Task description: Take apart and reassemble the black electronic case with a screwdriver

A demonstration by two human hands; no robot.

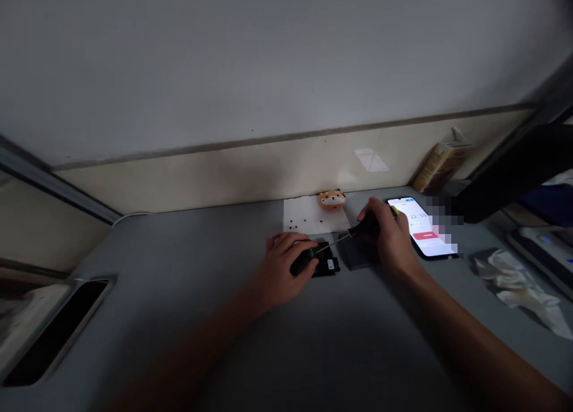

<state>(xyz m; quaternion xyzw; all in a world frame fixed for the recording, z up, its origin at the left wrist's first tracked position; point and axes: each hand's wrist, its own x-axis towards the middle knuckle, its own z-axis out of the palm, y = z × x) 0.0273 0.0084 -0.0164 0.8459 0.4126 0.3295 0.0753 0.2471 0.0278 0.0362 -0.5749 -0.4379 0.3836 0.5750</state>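
Note:
My right hand is closed around the dark handle of a screwdriver. Its thin shaft points left, with the tip close to a small black electronic part with a white label. My left hand is closed on this part, thumb and fingers at its left side; the hand hides some of it. A dark flat panel lies on the desk, partly under my right hand. Just behind, several tiny dark pieces, perhaps screws, rest on a white sheet of paper. An orange animal-faced case sits at the paper's back edge.
A lit phone showing a timer lies to the right of my right hand. Crumpled tissue is farther right, and a carton leans by the wall. A dark-topped, light-edged object stands at the desk's left.

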